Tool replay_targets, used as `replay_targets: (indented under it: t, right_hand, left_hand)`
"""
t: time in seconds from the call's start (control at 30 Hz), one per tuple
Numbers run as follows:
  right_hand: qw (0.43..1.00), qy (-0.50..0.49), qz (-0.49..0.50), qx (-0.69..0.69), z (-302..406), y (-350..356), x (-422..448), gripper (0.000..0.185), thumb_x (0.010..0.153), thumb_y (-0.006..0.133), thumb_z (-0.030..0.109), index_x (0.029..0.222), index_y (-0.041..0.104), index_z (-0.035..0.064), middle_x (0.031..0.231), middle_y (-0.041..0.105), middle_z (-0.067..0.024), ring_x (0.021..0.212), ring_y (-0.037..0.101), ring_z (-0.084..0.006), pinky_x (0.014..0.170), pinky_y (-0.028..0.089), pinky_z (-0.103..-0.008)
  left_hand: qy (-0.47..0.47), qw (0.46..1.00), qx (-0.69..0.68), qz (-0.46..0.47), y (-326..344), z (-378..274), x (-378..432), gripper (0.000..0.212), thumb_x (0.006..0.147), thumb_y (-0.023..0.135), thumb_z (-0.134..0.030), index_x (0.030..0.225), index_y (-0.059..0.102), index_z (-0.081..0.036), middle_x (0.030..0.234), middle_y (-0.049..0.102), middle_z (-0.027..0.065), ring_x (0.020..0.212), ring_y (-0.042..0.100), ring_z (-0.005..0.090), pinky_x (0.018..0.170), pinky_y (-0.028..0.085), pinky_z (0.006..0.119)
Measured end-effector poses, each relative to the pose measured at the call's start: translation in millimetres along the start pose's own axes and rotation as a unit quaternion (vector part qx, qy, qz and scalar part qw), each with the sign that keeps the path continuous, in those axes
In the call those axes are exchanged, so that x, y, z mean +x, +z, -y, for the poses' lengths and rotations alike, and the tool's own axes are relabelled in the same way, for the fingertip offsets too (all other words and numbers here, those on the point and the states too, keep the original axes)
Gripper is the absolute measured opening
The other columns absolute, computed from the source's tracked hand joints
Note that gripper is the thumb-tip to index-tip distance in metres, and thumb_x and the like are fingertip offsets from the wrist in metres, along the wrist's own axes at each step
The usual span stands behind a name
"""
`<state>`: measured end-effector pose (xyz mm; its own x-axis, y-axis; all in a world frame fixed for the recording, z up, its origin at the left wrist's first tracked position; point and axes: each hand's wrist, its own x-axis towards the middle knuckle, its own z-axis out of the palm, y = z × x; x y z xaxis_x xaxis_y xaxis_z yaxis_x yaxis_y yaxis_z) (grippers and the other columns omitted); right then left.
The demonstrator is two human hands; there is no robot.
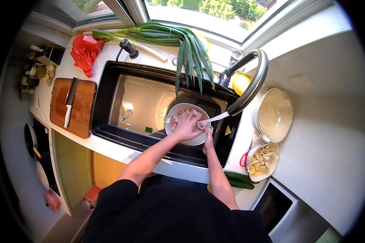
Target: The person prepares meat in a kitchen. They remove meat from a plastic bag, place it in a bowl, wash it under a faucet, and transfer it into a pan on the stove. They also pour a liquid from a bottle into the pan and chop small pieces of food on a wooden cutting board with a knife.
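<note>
Pieces of raw meat [177, 119] lie in a white bowl [194, 141] at the right end of a black sink [109, 127]. Across the meat rests my left hand [186, 127], its fingers apart. My right hand [209, 141] grips the bowl's right rim, with some of its fingers hidden. Water [216, 118] streams from the arched black faucet [258, 82] into the bowl beside my left fingertips.
Long green onions [158, 33] droop over the sink's back edge. To the left, a white-handled knife [70, 101] lies on a wooden cutting board [57, 106] near a red plastic bag [85, 51]. At right stand a colander [276, 112], a container of cut vegetables [263, 159], red-handled scissors [244, 158] and cucumbers [238, 179].
</note>
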<state>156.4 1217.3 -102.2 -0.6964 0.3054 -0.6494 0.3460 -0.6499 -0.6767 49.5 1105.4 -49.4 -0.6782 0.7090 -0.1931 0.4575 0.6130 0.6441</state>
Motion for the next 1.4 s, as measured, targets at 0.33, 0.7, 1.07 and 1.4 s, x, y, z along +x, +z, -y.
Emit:
replay_targets:
  t: [0.33,0.7,1.07,1.4]
  right_hand:
    - [0.999,-0.001,-0.031,0.039,9,-19,-18,0.051,0.091,0.036,0.042,0.123,0.043,0.0043,0.119,0.052,-0.0097,0.107,0.051,-0.0226,0.092,0.039,-0.0332]
    - [0.99,0.006,-0.062,0.124,11,-3,-20,0.043,0.082,0.042,0.029,0.115,0.048,0.0022,0.11,0.056,-0.0117,0.103,0.053,-0.0232,0.092,0.037,-0.0345]
    - [0.986,-0.007,-0.076,0.145,-3,3,-26,0.044,0.08,0.041,0.028,0.116,0.046,0.0026,0.111,0.054,-0.0106,0.104,0.052,-0.0245,0.093,0.037,-0.036]
    - [0.997,0.0,-0.011,0.073,-4,9,-11,0.037,0.083,0.041,0.029,0.112,0.049,0.0065,0.104,0.058,-0.0077,0.096,0.055,-0.0196,0.086,0.04,-0.0328]
  left_hand:
    - [0.148,0.985,0.077,-0.038,32,-4,22,0.026,0.068,0.061,-0.021,0.094,0.059,-0.015,0.101,0.049,0.0106,0.099,0.046,0.0311,0.088,0.035,0.049]
    - [-0.116,0.988,0.055,-0.087,-7,-17,0,0.109,0.052,0.076,-0.05,0.138,0.02,-0.01,0.136,0.02,0.0278,0.127,0.017,0.0464,0.104,0.014,0.053]
    - [-0.268,0.938,-0.058,-0.211,6,-37,5,0.094,0.051,0.079,-0.041,0.13,0.036,-0.012,0.134,0.024,0.0169,0.123,0.024,0.0376,0.103,0.021,0.046]
    - [-0.123,0.981,-0.083,-0.128,30,-4,17,0.046,0.055,0.072,-0.02,0.099,0.059,-0.014,0.112,0.05,0.0116,0.106,0.044,0.0335,0.091,0.035,0.042]
